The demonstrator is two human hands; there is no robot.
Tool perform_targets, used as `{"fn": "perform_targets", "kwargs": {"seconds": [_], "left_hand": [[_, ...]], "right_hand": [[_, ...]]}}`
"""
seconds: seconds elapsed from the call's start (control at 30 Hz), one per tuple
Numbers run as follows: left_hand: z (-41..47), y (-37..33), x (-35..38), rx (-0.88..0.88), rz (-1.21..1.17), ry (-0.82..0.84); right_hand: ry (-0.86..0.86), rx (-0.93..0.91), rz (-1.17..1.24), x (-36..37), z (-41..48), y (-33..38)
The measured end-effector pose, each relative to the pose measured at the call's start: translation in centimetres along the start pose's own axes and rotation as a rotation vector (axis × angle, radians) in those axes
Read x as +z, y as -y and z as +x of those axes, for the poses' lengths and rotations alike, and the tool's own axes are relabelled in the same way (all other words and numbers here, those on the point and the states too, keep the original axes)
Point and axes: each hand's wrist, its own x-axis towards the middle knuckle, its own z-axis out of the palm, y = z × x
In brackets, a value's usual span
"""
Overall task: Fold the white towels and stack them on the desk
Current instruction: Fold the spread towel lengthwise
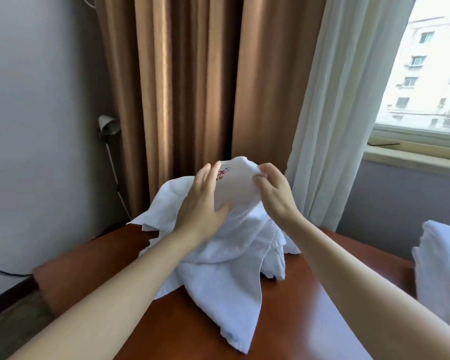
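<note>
A white towel [235, 187] with a small red embroidered mark is lifted above a loose heap of white towels [218, 271] on the brown wooden desk [309, 307]. My left hand [203, 203] lies flat against the towel's left side, fingers straight and thumb under the cloth. At the towel's upper right edge, my right hand [273, 188] pinches the fabric between curled fingers and thumb. The lower part of the lifted towel hangs down into the heap.
A stack of folded white towels [439, 266] stands at the desk's right edge. Brown curtains [182, 87] and a sheer white curtain [340, 100] hang behind. A lamp [108, 126] stands by the left wall, and the window [431, 68] is at the right.
</note>
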Motion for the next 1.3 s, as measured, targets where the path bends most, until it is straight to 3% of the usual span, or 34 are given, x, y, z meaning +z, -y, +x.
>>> {"fn": "perform_targets", "kwargs": {"seconds": [0.1,0.2,0.37,0.47,0.67,0.9,0.97,1.03,1.1,1.2,1.3], "left_hand": [[0.0,-3.2,-2.8,0.111,-0.061,-0.002],[-2.2,-6.8,-4.6,0.204,-0.013,0.125],[-9.7,-11.5,-4.3,0.09,0.059,0.401],[-14.7,-14.5,-3.2,0.135,0.081,0.599],[-22.7,-19.7,-0.6,0.14,-0.001,0.815],[-27.7,-25.7,2.3,0.156,-0.266,1.023],[-28.3,-26.9,2.9,0.163,-0.349,1.107],[-28.2,-27.5,3.1,0.16,-0.393,1.087],[-27.5,-27.5,2.7,0.125,-0.411,0.964],[-25.9,-25.6,1.5,0.095,-0.324,0.751],[-24.7,-22.3,-0.4,0.053,-0.195,0.648]], "right_hand": [[-0.032,-0.076,0.069,-1.7,-2.6,3.8],[-0.065,-0.052,0.088,-4.2,-7.6,6.6],[-0.145,0.078,0.027,-9.2,-18.4,7.3],[-0.197,0.132,-0.046,-11.8,-24.5,6.8],[-0.353,0.234,-0.123,-18.0,-33.7,6.0],[-0.387,0.582,-0.597,-26.3,-40.2,4.6],[-0.389,0.492,-0.688,-27.0,-40.8,5.0],[-0.37,0.336,-0.66,-26.7,-40.6,5.9],[-0.296,0.246,-0.616,-25.6,-40.0,6.9],[-0.133,0.219,-0.529,-22.9,-38.6,7.6],[0.066,0.205,-0.494,-19.7,-37.3,7.8]]}}
